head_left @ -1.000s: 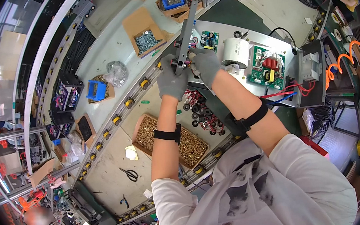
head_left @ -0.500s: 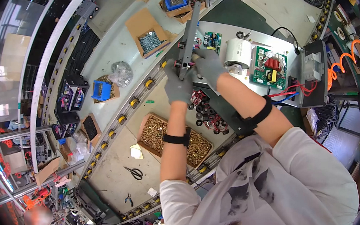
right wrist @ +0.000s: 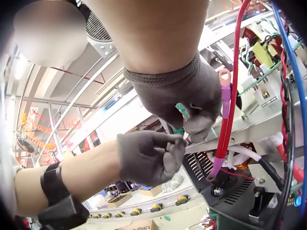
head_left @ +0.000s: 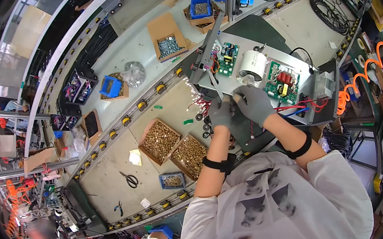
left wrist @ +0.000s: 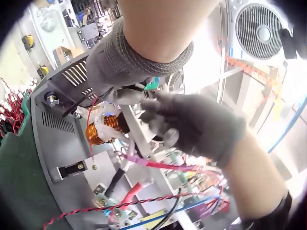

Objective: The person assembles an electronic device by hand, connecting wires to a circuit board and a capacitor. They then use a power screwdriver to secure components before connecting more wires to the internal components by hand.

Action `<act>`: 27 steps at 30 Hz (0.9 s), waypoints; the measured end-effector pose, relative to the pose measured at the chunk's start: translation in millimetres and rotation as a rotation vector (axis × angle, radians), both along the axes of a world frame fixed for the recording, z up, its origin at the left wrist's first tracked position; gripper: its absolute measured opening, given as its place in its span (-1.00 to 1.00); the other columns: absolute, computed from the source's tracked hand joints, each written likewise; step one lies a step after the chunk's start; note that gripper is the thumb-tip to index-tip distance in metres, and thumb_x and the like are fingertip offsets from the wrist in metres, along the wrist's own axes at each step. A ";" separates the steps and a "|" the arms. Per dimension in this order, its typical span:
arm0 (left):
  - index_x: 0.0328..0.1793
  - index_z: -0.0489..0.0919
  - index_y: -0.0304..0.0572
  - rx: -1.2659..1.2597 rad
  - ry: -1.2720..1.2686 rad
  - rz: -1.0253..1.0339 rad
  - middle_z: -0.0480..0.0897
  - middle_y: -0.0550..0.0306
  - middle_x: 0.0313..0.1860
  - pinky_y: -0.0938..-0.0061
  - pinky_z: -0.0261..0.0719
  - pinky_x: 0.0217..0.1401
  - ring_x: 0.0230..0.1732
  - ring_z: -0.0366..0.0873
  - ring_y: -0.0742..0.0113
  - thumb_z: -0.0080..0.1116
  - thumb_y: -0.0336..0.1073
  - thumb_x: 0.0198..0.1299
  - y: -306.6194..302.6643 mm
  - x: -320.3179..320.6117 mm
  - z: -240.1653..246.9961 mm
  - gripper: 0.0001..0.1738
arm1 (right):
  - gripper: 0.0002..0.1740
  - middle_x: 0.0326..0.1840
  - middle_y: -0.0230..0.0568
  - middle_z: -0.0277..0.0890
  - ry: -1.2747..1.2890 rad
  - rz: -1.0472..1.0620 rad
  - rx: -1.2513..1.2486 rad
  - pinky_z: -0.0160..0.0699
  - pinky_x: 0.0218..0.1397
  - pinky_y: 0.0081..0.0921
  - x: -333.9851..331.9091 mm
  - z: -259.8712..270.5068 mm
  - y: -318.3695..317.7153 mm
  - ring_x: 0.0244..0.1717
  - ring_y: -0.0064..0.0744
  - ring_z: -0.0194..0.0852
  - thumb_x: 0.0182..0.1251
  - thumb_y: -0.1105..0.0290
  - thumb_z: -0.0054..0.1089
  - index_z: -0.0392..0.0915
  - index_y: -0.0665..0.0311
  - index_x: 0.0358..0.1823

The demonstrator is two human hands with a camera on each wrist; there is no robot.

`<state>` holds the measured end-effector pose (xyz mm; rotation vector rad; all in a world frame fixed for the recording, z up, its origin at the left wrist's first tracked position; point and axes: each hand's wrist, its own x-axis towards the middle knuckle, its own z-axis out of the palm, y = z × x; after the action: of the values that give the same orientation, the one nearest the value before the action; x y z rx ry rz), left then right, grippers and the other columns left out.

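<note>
Both hands wear grey gloves and meet at the near edge of an open metal chassis (head_left: pixel 234 82). My left hand (head_left: pixel 220 113) has bent fingers close to those of my right hand (head_left: pixel 255 105). In the right wrist view, the left hand's thumb and index finger come together; I cannot tell whether either hand grips something small. Below the hands in the left wrist view are a copper coil (left wrist: pixel 101 131) and a thin red wire (left wrist: pixel 90 129). A white cylinder (head_left: pixel 252 64) and a green circuit board (head_left: pixel 286 80) sit on the chassis. A thick red cable (right wrist: pixel 231 72) hangs beside the right hand.
Boxes of brass-coloured parts (head_left: pixel 160 141) stand left of the arms, with scissors (head_left: pixel 130 179) and pliers (head_left: pixel 118 208) farther left. Bundled red wires (head_left: pixel 199 105) lie beside the chassis. A roller rail (head_left: pixel 142 105) runs behind, with a carton of screws (head_left: pixel 169 45) beyond it.
Both hands have left the dark upright bar at the chassis's left end and moved down and right to its near edge. The head view has shifted, and a small blue bin now shows.
</note>
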<state>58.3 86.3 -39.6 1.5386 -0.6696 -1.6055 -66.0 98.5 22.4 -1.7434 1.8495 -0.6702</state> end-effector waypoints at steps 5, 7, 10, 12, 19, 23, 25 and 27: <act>-0.21 0.56 -0.28 -0.352 -0.293 0.241 0.47 0.23 -0.56 0.55 0.37 -0.53 -0.56 0.44 0.47 0.15 -0.33 0.15 -2.0 35.4 12.5 -0.83 | -0.64 -0.13 0.01 0.53 -0.065 0.377 0.194 0.45 -0.02 -0.16 -12.0 3.9 43.4 -0.08 0.03 0.50 0.28 0.10 0.00 0.54 0.17 -0.06; -0.17 0.56 -0.30 -0.272 -0.660 0.203 0.60 0.00 -0.45 0.26 0.50 -0.24 -0.38 0.58 0.09 0.19 -0.29 0.03 -9.5 50.2 13.0 -0.73 | -0.63 -0.12 -0.02 0.54 -0.078 0.456 0.315 0.45 -0.01 -0.17 -23.6 3.3 69.7 -0.08 0.02 0.51 0.28 0.09 0.00 0.54 0.16 -0.06; -0.11 0.54 -0.27 -0.427 -1.322 0.130 0.62 -0.12 -0.31 0.14 0.52 -0.11 -0.27 0.59 -0.02 0.15 -0.28 0.04 5.3 45.5 -0.3 -0.70 | -0.64 -0.12 -0.05 0.55 0.208 0.584 0.418 0.46 -0.05 -0.18 -51.5 -0.9 98.6 -0.11 -0.03 0.52 0.27 0.07 0.00 0.57 0.15 -0.11; 0.04 0.46 -0.21 -0.323 -1.297 0.052 0.59 -0.13 -0.11 0.13 0.48 0.05 -0.06 0.56 -0.03 0.08 -0.23 0.08 22.9 31.1 -5.6 -0.61 | -0.66 -0.19 -0.07 0.54 0.270 0.483 0.398 0.46 -0.12 -0.16 -69.0 -7.3 111.7 -0.16 -0.05 0.53 0.26 0.07 0.00 0.58 0.14 -0.17; 0.12 0.48 -0.18 -0.768 -1.085 -0.704 0.52 -0.09 0.12 0.29 0.46 0.14 0.09 0.51 0.02 0.12 -0.08 0.13 83.2 -42.2 -103.8 -0.52 | -0.76 -0.17 -0.17 0.49 0.300 0.230 0.328 0.47 -0.15 -0.20 -86.7 12.2 132.1 -0.15 -0.07 0.49 0.16 0.25 0.12 0.58 0.12 -0.16; 0.15 0.48 -0.08 -0.674 -0.739 -0.848 0.48 -0.05 0.13 0.27 0.37 0.24 0.15 0.43 0.01 0.10 0.03 0.13 74.5 -57.8 -109.1 -0.47 | -0.59 -0.17 -0.26 0.46 0.371 0.103 -0.370 0.39 0.02 -0.27 -81.5 39.6 121.1 -0.06 -0.18 0.42 0.08 0.31 0.15 0.49 0.07 0.04; 0.17 0.46 -0.09 -0.518 -0.431 -1.012 0.54 -0.03 0.03 0.27 0.40 0.20 0.08 0.48 0.01 0.12 0.04 0.13 74.9 -53.2 -103.1 -0.45 | -0.43 -0.14 -0.35 0.41 0.819 0.067 -0.472 0.22 0.19 -0.27 -83.6 49.2 106.7 0.05 -0.28 0.32 -0.01 0.40 0.18 0.42 -0.01 0.15; 0.16 0.46 -0.10 -0.377 -0.413 -0.927 0.59 0.04 -0.21 0.29 0.49 0.07 -0.10 0.55 0.07 0.15 -0.09 0.15 77.0 -42.0 -70.7 -0.53 | -0.41 -0.14 -0.36 0.41 0.828 0.125 -0.346 0.15 0.24 -0.27 -92.1 41.4 102.3 0.07 -0.31 0.30 -0.01 0.39 0.17 0.40 -0.02 0.17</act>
<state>16.3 163.2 -110.3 1.3376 -2.0090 -1.6148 -158.0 200.8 63.8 -2.6170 2.1835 -0.2199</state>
